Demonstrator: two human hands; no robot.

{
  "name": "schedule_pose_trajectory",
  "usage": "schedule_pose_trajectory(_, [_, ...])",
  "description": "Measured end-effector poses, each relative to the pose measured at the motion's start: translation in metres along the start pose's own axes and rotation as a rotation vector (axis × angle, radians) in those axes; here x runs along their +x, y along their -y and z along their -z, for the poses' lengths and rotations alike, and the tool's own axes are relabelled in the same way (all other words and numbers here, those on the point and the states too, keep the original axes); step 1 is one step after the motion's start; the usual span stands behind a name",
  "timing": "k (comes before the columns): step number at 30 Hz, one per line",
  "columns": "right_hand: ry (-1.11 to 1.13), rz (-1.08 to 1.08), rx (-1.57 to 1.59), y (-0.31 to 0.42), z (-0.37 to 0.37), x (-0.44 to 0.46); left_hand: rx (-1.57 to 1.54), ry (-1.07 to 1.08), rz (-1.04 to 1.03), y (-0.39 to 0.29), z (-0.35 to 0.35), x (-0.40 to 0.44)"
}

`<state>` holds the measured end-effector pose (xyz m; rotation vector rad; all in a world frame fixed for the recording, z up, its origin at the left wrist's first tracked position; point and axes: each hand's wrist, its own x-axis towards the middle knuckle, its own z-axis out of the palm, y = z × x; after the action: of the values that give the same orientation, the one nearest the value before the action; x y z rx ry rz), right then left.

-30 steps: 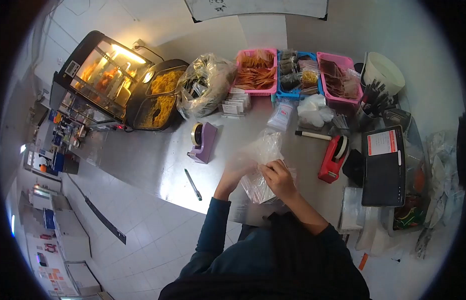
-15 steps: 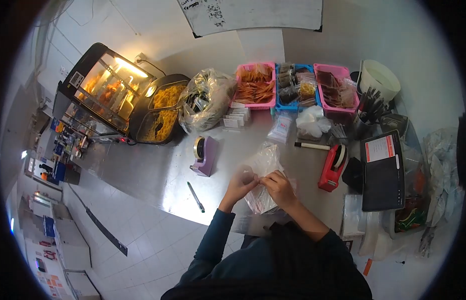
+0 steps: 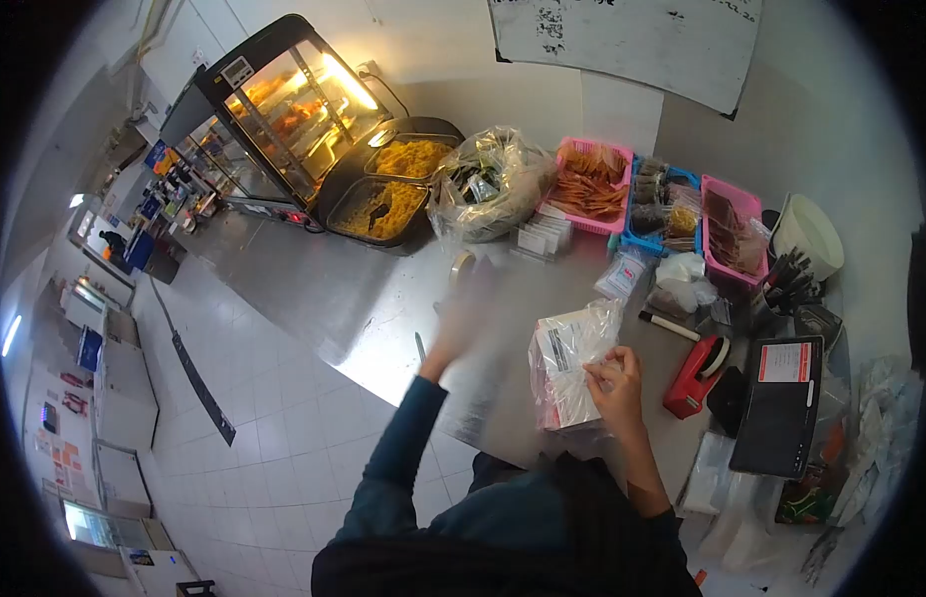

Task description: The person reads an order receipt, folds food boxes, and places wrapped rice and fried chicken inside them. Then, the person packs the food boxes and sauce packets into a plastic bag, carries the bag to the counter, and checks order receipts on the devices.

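A clear plastic bag (image 3: 565, 348) with a flat printed white pack inside lies on the steel counter in front of me. My right hand (image 3: 618, 390) pinches the gathered plastic at the bag's right side. Out to the left, my left hand (image 3: 465, 323) is smeared by motion, so its fingers do not show clearly. Just beyond it is the purple tape dispenser (image 3: 465, 269), largely covered by the blurred hand. The tip of a pen (image 3: 420, 346) shows beside the left wrist.
A red tape dispenser (image 3: 694, 378), a white marker (image 3: 670, 325) and a tablet (image 3: 776, 408) stand to the right. Pink baskets (image 3: 562, 221) and a blue basket of packets line the back. Food trays (image 3: 378, 239) and a lit display warmer (image 3: 284, 119) are at left.
My left hand has left the bag and moved left to the purple tape dispenser. My right hand still holds the bag's plastic. The view has swung left.
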<state>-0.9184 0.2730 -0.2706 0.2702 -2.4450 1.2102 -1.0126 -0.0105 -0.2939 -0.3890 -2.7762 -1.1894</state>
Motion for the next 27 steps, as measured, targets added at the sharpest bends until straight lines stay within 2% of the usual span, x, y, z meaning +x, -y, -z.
schedule_pose_trajectory(1, [-0.024, 0.026, -0.041, 0.007, 0.002, -0.003, 0.310, -0.115, 0.079, -0.021, 0.028, 0.004])
schedule_pose_trajectory(2, [-0.049, 0.050, -0.082, 0.016, 0.001, -0.006, 0.229, -0.266, 0.371, 0.027, 0.024, 0.011])
schedule_pose_trajectory(3, [-0.076, 0.075, -0.123, 0.026, -0.001, -0.008, 0.281, -0.059, 0.500, 0.072, 0.027, 0.024])
schedule_pose_trajectory(5, [-0.082, 0.108, -0.104, 0.045, -0.009, -0.012, 0.082, 0.355, -0.291, 0.121, 0.040, 0.031])
schedule_pose_trajectory(6, [-0.080, 0.121, -0.095, 0.055, -0.016, -0.015, -0.317, 0.386, 0.094, 0.130, 0.036, 0.033])
schedule_pose_trajectory(9, [-0.065, 0.150, -0.107, 0.082, -0.037, -0.025, -0.449, 0.290, 0.072, 0.128, 0.039, 0.019])
schedule_pose_trajectory(10, [-0.061, 0.149, -0.059, 0.085, -0.047, -0.027, -0.829, 0.178, 0.229, 0.112, 0.039, 0.007])
schedule_pose_trajectory(11, [-0.056, 0.131, -0.052, 0.088, -0.055, -0.027, -0.184, 0.010, -0.255, 0.103, 0.040, -0.004])
schedule_pose_trajectory(13, [-0.045, 0.090, -0.039, 0.095, -0.070, -0.026, -0.784, -0.158, 0.306, 0.136, -0.002, -0.023])
schedule_pose_trajectory(15, [-0.029, 0.072, -0.045, 0.101, -0.087, -0.025, -0.496, -0.342, 0.251, 0.136, -0.018, -0.026])
schedule_pose_trajectory(16, [-0.020, 0.062, -0.048, 0.105, -0.094, -0.024, -0.279, -0.363, 0.237, 0.141, -0.017, -0.024])
schedule_pose_trajectory(19, [-0.058, 0.094, -0.115, 0.123, -0.111, -0.020, -0.476, -0.302, 0.289, 0.163, -0.011, -0.017])
schedule_pose_trajectory(20, [-0.117, 0.066, -0.156, 0.125, -0.114, -0.019, -0.520, -0.186, 0.278, 0.133, 0.014, -0.013])
schedule_pose_trajectory(21, [-0.173, 0.034, -0.196, 0.125, -0.116, -0.021, -0.554, -0.095, 0.219, 0.131, 0.023, -0.007])
schedule_pose_trajectory(23, [-0.262, -0.044, -0.241, 0.124, -0.118, -0.027, -0.904, 0.143, 0.422, 0.081, 0.058, 0.010])
schedule_pose_trajectory(26, [-0.358, -0.134, -0.298, 0.119, -0.119, -0.035, -1.017, 0.491, 0.581, 0.080, 0.076, 0.039])
schedule_pose_trajectory(27, [-0.377, -0.151, -0.317, 0.120, -0.120, -0.039, -0.950, 0.445, 0.526, 0.082, 0.075, 0.040])
